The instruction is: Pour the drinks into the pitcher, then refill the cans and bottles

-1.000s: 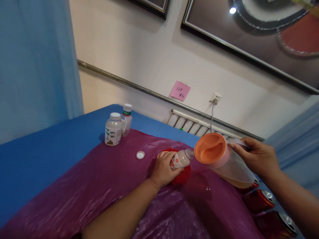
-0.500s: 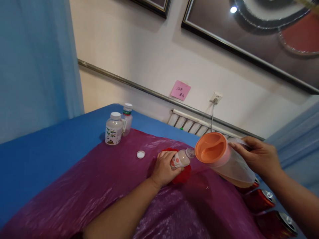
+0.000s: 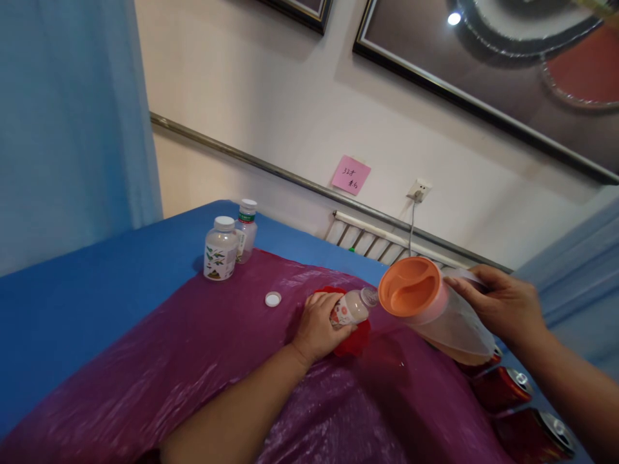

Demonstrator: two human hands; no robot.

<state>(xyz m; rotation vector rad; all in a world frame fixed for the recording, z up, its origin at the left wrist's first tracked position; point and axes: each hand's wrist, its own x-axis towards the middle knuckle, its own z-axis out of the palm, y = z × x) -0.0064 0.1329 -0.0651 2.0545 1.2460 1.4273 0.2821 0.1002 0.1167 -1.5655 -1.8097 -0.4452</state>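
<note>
The left hand (image 3: 316, 325) is closed around a small open bottle (image 3: 351, 308) of pale pinkish drink, holding it tilted so that its uncapped mouth points toward three o'clock, just short of the pitcher; the bottle sits over a red dish (image 3: 355, 341) that peeks out from under the hand at five o'clock of the bottle. The right hand (image 3: 503, 309) grips the handle side of a clear plastic pitcher (image 3: 449, 319) with an orange lid (image 3: 410, 287), the pitcher tipped steeply so its lid faces nine o'clock toward the bottle's mouth, with a little light liquid pooled along its lower wall. Lid and bottle mouth are very near each other; whether they touch cannot be told. At ten o'clock from the left hand a white cap (image 3: 273, 298) lies flat on the purple plastic sheet (image 3: 203, 361) that covers the near part of the table. Further out in the same direction two capped bottles stand upright side by side at the sheet's far edge: a wider bottle with a leaf label (image 3: 220, 249) and, just behind it at one o'clock, a slimmer bottle with a green band (image 3: 246, 223). Below the pitcher, at five o'clock, red cans (image 3: 507, 386) lie on their sides in a row. The blue table cover (image 3: 87, 290) shows around the sheet, and a pink note (image 3: 351, 174) hangs on the wall at twelve o'clock
</note>
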